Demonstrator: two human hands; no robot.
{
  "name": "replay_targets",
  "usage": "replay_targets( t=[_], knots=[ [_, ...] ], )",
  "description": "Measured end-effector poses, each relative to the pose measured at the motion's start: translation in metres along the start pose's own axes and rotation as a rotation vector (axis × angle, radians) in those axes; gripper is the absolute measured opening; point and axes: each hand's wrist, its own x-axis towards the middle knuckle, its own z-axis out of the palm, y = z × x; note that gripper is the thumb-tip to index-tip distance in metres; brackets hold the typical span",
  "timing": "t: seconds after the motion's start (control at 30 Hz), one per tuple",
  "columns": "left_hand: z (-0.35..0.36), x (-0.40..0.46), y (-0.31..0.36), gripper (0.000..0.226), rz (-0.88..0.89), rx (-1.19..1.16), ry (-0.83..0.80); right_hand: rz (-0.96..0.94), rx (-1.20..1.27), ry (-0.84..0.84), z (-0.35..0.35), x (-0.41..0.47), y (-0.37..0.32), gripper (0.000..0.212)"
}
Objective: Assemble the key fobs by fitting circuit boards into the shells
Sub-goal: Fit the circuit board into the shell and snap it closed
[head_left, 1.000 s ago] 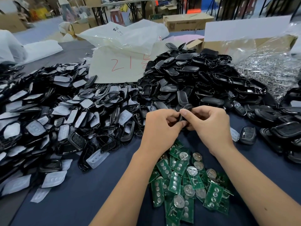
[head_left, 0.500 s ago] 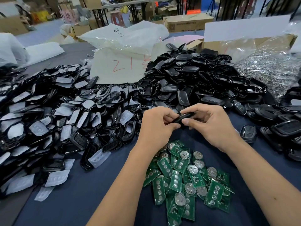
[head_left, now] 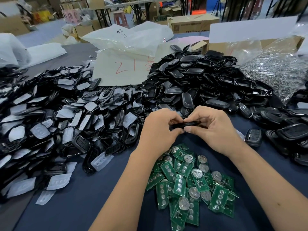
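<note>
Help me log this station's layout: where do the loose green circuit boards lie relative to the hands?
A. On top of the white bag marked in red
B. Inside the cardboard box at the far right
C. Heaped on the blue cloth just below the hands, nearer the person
C: the circuit boards lie in a heap on the blue cloth, below the left hand and right hand, which hold a black shell.

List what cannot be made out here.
- Head view: whether a board sits inside the black shell; the left hand and right hand cover it.
- Circuit boards: markings too small.
- Red writing on the paper: partly hidden by shells.
</note>
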Motion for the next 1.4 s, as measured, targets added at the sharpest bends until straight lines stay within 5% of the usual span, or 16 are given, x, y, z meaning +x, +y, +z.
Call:
replay_targets(
  t=[0.23,0.87,1.0,1.13,1.3,1.4],
  knots=[
    [0.0049,-0.0012,0.0049,0.059,-0.03,-0.047,0.074,-0.04,-0.046,-0.001,-0.0003,0.0018,-0.0004,0.018],
    [0.0058,0.0017,0.0073,0.061,-0.015,-0.095,0.012,-0.143,-0.22,0.081,0.0063,0.0004,-0.0084,0.022],
    [0.0113,0.0025,0.0087,0.049,-0.229,-0.439,0.098,0.014,0.08,0.187,0.0056,0.0003,-0.007,0.028],
    [0.0093,0.0038,0.0087,0.039,-0.406,-0.923,0.07,0.121,0.053,0.207,0.0071,0.002,-0.0022,0.017],
    [0.0078,0.0043,0.0081,0.041,-0.437,-1.136,-0.006,0.189,0.155,0.181,0.0074,0.0046,-0.0026,0.043],
    [0.0081,0.0037,0.0073,0.037,-0.438,-1.162,-0.041,0.194,0.244,0.159,0.0072,0.0041,-0.007,0.039]
  ],
)
